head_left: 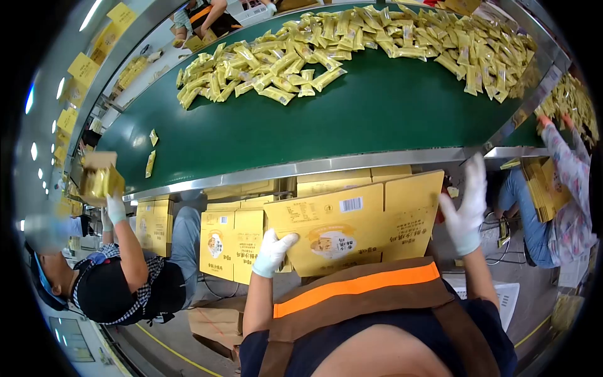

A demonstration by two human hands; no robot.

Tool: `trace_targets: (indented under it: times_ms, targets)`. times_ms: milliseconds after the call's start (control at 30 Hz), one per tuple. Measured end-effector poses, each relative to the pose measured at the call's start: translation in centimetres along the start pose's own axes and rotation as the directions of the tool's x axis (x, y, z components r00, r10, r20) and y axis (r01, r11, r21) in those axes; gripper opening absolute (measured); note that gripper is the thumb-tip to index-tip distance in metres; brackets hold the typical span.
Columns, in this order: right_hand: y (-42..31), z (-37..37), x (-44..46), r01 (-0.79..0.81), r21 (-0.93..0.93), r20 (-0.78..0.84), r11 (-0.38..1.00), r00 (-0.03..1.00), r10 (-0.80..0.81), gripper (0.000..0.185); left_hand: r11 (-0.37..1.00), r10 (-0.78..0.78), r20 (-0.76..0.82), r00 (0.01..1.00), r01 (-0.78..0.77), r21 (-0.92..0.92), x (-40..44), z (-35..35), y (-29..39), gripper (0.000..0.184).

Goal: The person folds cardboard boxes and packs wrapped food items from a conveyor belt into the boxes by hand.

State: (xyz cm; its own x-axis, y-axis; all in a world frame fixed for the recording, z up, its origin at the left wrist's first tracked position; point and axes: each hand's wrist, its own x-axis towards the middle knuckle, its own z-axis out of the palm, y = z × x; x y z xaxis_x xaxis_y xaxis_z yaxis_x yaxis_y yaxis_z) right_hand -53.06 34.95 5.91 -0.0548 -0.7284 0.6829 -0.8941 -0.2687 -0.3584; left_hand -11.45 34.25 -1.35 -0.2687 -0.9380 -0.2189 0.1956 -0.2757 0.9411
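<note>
A flattened yellow carton (389, 217) with a barcode and printed text stands upright in front of my body, below the metal edge of the green table. My left hand (272, 252), in a white glove, grips its left edge, thumb over the printed face. My right hand (466, 204), also gloved, is raised beside the carton's right edge with its fingers spread and nothing in it. More flat cartons (232, 245) are stacked at the left of the held one, and others lie behind it.
Many yellow packets (295, 60) are piled along the far side of the green table (282, 135); two lie at its left. A co-worker at the left holds an open box (100, 179). Another at the right reaches into packets. A brown carton (217, 323) is on the floor.
</note>
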Motion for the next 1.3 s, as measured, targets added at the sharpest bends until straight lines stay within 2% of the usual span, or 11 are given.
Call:
trace_targets:
  times_ms: [167, 467, 633, 667, 733, 800, 900, 1000, 1067, 1167, 1300]
  targets:
    - [-2.5, 3.5, 1.4, 0.481, -0.068, 0.411, 0.874, 0.812, -0.415, 0.028, 0.998, 0.039, -0.016, 0.999, -0.04, -0.055, 1.5, -0.2, -1.6, 0.045]
    - [-2.9, 4.7, 3.7, 0.059, 0.207, 0.416, 0.976, 0.898, -0.143, 0.01, 0.994, 0.108, -0.022, 0.994, -0.109, -0.022, 2.3, 0.3, -1.0, 0.057]
    - [-7.7, 4.4, 10.1, -0.197, 0.694, 0.39, 0.693, 0.911, -0.132, 0.013, 0.886, 0.464, -0.137, 0.875, -0.46, 0.064, 3.7, 3.6, 4.0, 0.095]
    - [-8.8, 5.1, 11.2, -0.049, 0.805, 0.333, 0.592, 0.863, -0.381, 0.012, 0.85, 0.527, -0.123, 0.841, -0.518, 0.097, 3.7, 4.3, 5.5, 0.101]
    - [-11.5, 6.1, 12.5, -0.191, 0.771, 0.629, 0.608, 0.383, -0.677, 0.018, 0.805, 0.593, -0.157, 0.79, -0.588, 0.083, 3.3, 6.0, 8.6, 0.107]
    - [-11.8, 8.4, 11.5, 0.007, 0.717, 0.686, 0.697, 0.174, -0.707, 0.023, 0.789, 0.607, -0.186, 0.773, -0.614, 0.023, 2.5, 5.2, 11.9, 0.12]
    - [-11.7, 10.6, 8.8, 0.224, 0.669, 0.726, 0.709, 0.009, -0.688, 0.029, 0.924, 0.379, 0.729, 0.569, -0.281, -0.261, 4.1, -0.1, 10.7, 0.123]
    - [-13.4, 9.3, 7.6, 0.37, 0.569, 0.815, 0.734, -0.132, -0.565, 0.025, 0.941, -0.037, 0.863, 0.505, 0.309, -0.14, 3.6, 3.4, 8.9, 0.118]
    - [-12.4, 9.9, 6.8, 0.45, 0.539, 0.798, 0.712, 0.0, -0.603, 0.021, 1.0, 0.018, 0.911, 0.413, -0.007, -0.017, 4.0, 4.1, 8.8, 0.108]
    - [-11.0, 8.9, 7.3, 0.799, 0.331, 0.099, 0.502, 0.499, -0.861, 0.035, 0.919, -0.231, 0.866, 0.443, -0.192, 0.344, 4.1, 4.8, 9.7, 0.105]
    - [-10.9, 6.5, 5.8, 0.489, 0.357, 0.337, 0.796, 0.727, -0.598, 0.053, 0.836, -0.058, 0.949, 0.309, -0.504, 0.215, 3.3, 5.0, 10.1, 0.1]
